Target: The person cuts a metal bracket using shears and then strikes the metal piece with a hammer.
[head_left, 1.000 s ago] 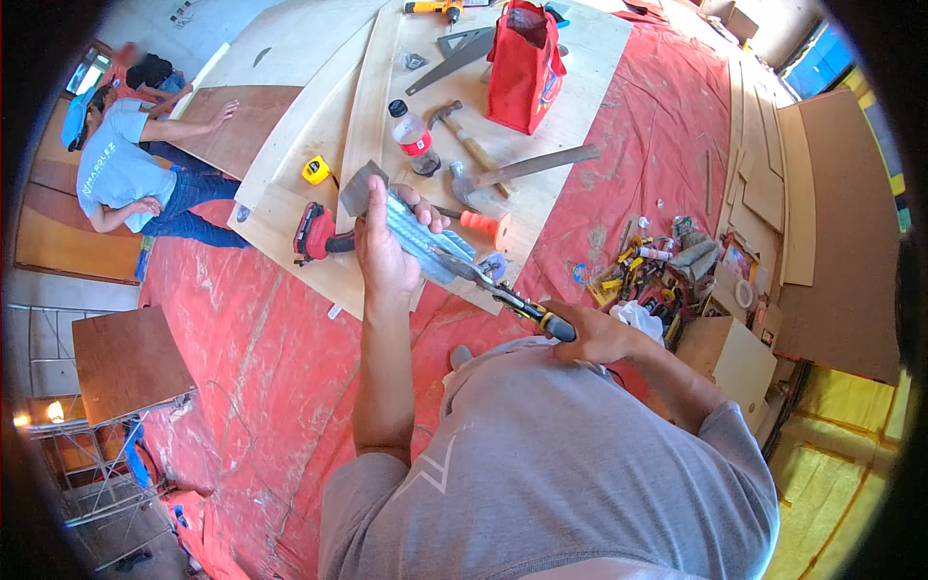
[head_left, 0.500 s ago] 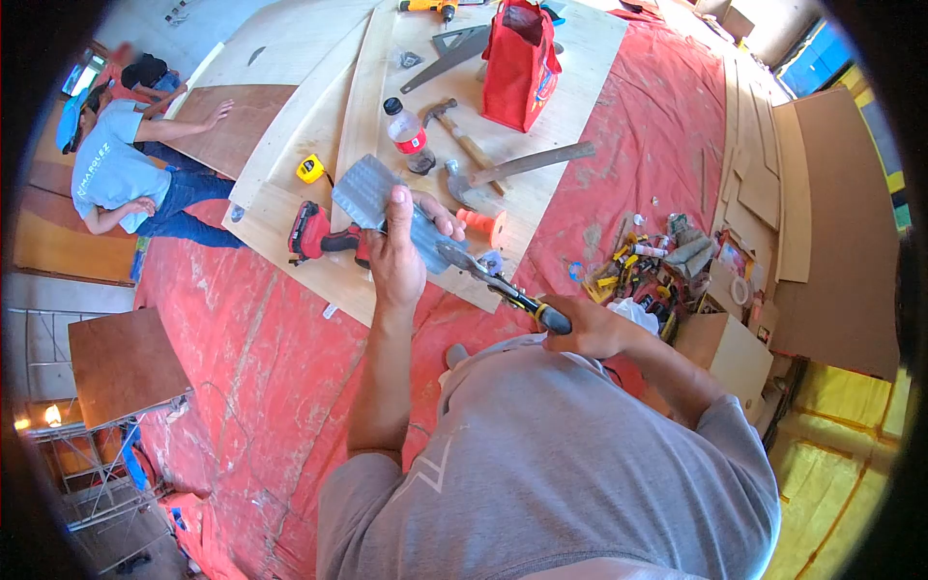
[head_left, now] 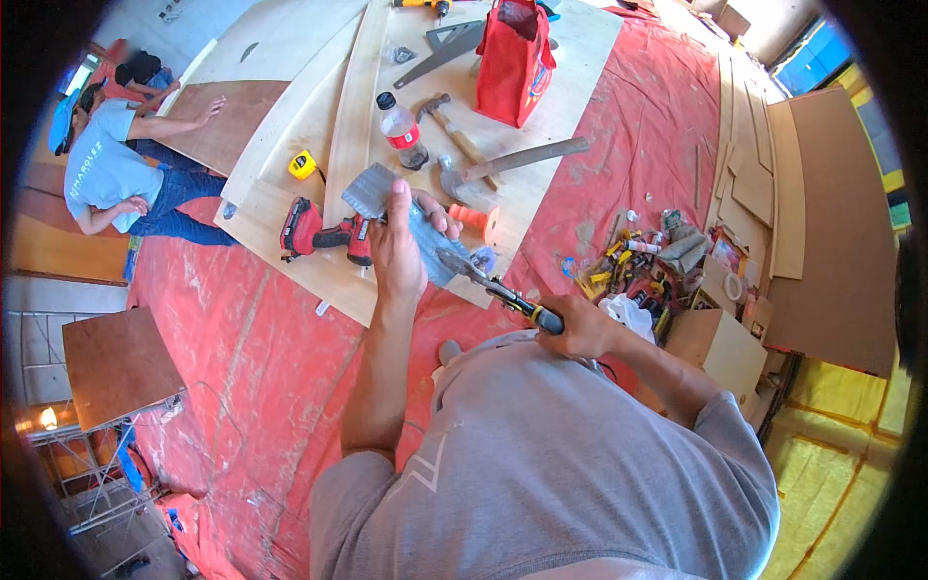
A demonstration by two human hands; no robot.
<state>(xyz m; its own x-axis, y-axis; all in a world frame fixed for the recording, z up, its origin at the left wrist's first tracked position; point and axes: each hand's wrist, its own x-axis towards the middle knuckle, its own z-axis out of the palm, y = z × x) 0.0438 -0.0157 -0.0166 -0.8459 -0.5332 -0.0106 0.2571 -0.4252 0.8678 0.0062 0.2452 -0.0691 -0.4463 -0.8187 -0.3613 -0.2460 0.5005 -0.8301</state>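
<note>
My left hand grips a bent grey metal sheet, thumb pointing up and fingers wrapped behind it. In my right hand are metal snips, whose jaws meet the sheet's lower right edge. Beyond the hands, on the wooden board, lie a red cordless drill, an orange spool, a plastic bottle and hammers, one of them a claw hammer.
A yellow tape measure, a red bag and a handsaw rest on the board. Piled tools lie on the red sheeting at right. One person leans on a panel at left; another is behind.
The view has shifted slightly, so the board and tools appear a little further left. The metal sheet is tilted a little differently, with the snips still at its edge.
</note>
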